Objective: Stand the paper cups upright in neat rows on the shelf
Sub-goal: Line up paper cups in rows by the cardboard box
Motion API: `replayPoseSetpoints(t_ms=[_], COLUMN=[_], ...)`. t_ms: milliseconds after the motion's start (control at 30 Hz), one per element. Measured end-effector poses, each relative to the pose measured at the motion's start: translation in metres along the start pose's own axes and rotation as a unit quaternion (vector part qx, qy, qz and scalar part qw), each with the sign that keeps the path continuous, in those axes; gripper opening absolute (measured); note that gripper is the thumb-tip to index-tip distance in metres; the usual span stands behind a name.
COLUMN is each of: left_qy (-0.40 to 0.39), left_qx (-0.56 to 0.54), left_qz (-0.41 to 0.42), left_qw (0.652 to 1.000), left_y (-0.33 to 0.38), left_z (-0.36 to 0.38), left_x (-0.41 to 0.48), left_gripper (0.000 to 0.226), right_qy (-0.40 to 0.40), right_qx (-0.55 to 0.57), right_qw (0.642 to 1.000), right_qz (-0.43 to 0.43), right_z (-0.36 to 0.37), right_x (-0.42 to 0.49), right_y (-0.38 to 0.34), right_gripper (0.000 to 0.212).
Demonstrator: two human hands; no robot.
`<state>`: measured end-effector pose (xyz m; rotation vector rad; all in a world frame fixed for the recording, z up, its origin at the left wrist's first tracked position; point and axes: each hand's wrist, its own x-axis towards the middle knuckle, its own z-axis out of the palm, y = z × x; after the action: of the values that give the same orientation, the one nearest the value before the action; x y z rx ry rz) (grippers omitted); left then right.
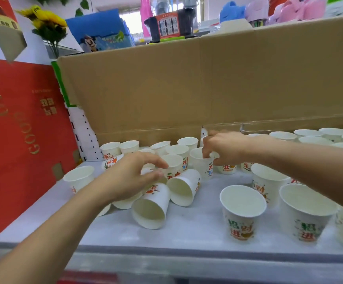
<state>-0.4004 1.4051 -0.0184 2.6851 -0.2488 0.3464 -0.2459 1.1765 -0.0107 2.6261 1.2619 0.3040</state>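
White shelf [187, 232]: printed paper cups [243, 210], most upright at near right and far centre; several tipped on their sides at centre-left. Left hand [129, 179]: fingers spread, over the tipped cup [184, 187] cluster. Right hand [226, 148]: fingertips pinching rim of upright cup [202, 163]. Cardboard panel [207, 83] behind; red box [19, 130] far left.

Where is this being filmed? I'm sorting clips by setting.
Probably a small shop or stockroom: printed paper cups on a white shelf, a cardboard sheet behind, red gift boxes left, and plastic goods above.
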Motion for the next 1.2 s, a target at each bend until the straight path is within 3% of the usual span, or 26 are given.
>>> replayPoseSetpoints(t_ms=[67,167,267,367,467,600,700,800,900,1067,1200], left_qy=[-0.001,-0.011,-0.027,-0.036,-0.025,0.015,0.036,-0.002,-0.050,-0.068,-0.096], left_qx=[-0.005,-0.017,-0.010,0.037,0.053,0.042,0.038,0.080,0.121,0.117,0.086], left_qz=[-0.009,-0.004,0.001,0.016,0.039,0.040,0.033,0.027,0.013,0.013,0.001], left_qw=[1.000,1.000,1.000,0.999,0.998,0.998,0.998,0.996,0.991,0.991,0.992], left_y=[-0.003,-0.006,-0.011,-0.018,-0.020,-0.021,-0.015,-0.008,0.006,0.032,0.035], left_z=[-0.003,-0.004,-0.001,0.004,0.007,0.007,0.006,0.010,0.017,0.025,0.031], left_x=[-0.010,-0.021,-0.029,-0.030,-0.027,-0.025,-0.018,0.000,0.020,0.046,0.052], left_gripper=[0.020,0.020,0.029,0.035,0.025,0.014,0.012,0.015,0.021,0.029,0.024], right_qy=[0.020,0.034,0.090,0.043,-0.013,0.009,0.036,0.054,0.020,-0.052,-0.038], right_qx=[-0.006,0.004,0.095,0.162,0.075,0.018,0.048,0.063,0.089,0.100,0.070], right_qw=[1.000,0.999,0.991,0.986,0.997,1.000,0.997,0.987,0.977,0.966,0.968], right_qz=[0.008,0.030,0.019,0.008,-0.004,-0.002,0.048,0.136,0.191,0.231,0.237], right_z=[0.002,-0.005,-0.021,-0.034,-0.030,-0.023,-0.030,-0.034,-0.033,-0.034,-0.034], right_x=[0.005,0.004,-0.005,-0.013,-0.009,-0.001,-0.009,-0.022,-0.032,-0.041,-0.044], right_y=[-0.004,-0.009,-0.026,-0.056,-0.080,-0.084,-0.071,-0.048,-0.032,-0.024,-0.019], right_gripper=[0.011,0.017,0.022,0.027,0.036,0.015,0.003,0.017,0.027,0.033,0.035])
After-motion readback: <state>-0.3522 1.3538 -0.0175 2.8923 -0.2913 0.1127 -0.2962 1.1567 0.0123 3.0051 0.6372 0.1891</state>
